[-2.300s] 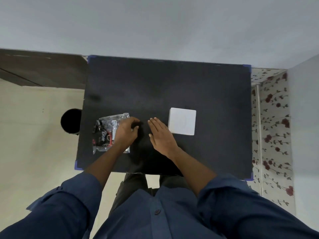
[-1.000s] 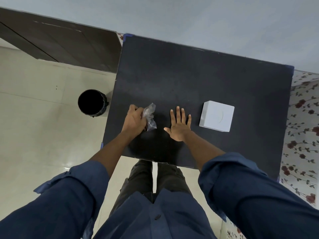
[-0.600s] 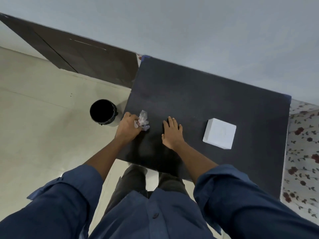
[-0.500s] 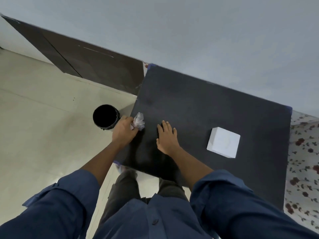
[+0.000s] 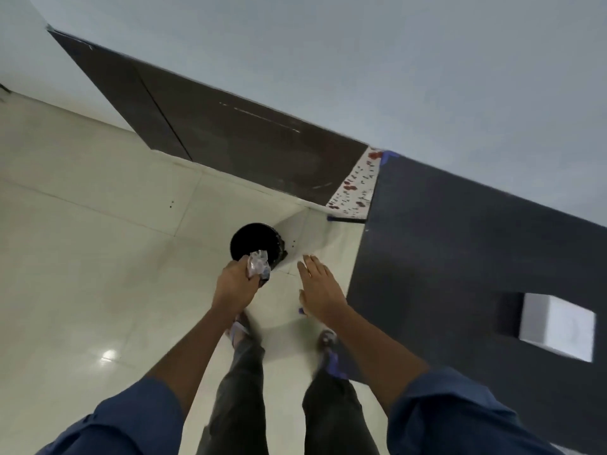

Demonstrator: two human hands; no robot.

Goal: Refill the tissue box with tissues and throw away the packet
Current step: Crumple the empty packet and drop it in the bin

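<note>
1. With the crumpled clear plastic packet [image 5: 258, 263] bunched in the left hand [image 5: 234, 283], the step in hand is plainly the last one: throwing the packet away.
2. The left grip is closed around the lower part of the packet, the thumb and fingers pinching it, so that its crinkled top sticks out above the knuckles.
3. That hand is held out over the pale tiled floor [image 5: 85, 251], and the packet shows against the near rim of the round black bin [image 5: 254, 240] standing on the floor beside the dark surface [image 5: 460, 244]. Whether the packet is truly over the opening or just short of it cannot be told from this angle.
4. The right hand [image 5: 320, 285] hangs flat and spread, holding nothing, between the bin and the edge of the surface.
5. The white square tissue box [image 5: 558, 330] sits closed on the surface, well apart from both hands. Judging by that, the refilling is likely finished, though its contents cannot be seen.
6. The next move calls for carrying the left hand a little farther forward, so the packet is squarely above the mouth of the bin, and then opening the fingers.
7. Light, springy plastic may unfold, cling to the fingers or drift on the way down, so a release low over the bin would be safer than a toss.
</note>
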